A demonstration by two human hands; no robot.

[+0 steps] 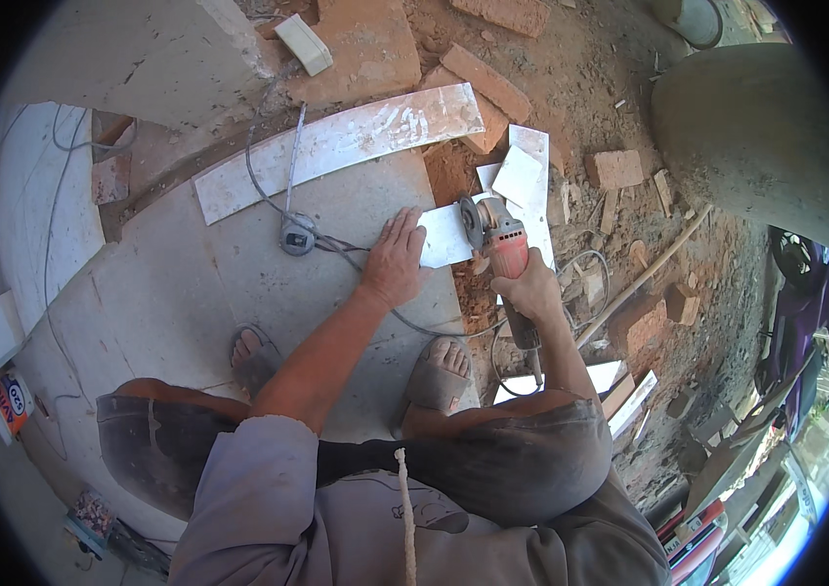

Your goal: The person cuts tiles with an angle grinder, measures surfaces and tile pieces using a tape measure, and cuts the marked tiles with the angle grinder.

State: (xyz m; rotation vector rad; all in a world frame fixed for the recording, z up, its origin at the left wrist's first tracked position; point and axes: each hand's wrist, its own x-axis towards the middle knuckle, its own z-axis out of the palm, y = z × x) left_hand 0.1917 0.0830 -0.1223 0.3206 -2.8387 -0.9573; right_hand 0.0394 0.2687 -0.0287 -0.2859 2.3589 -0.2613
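Note:
My right hand is wrapped round the body of a red and black angle grinder. The grinder's disc stands at the right part of a small white tile piece; I cannot tell whether it touches. My left hand lies with fingers stretched out at the tile's left end, pressing it to the grey slab. Left of that hand sits a tape measure, its blade partly drawn out. A dark power cord runs across the slab between my feet and the tile.
A long white tile strip lies across the slab's far side. White offcuts and bricks litter the dirt at right, beside a long stick. A big round grey vessel stands far right. My sandalled foot is near the cord.

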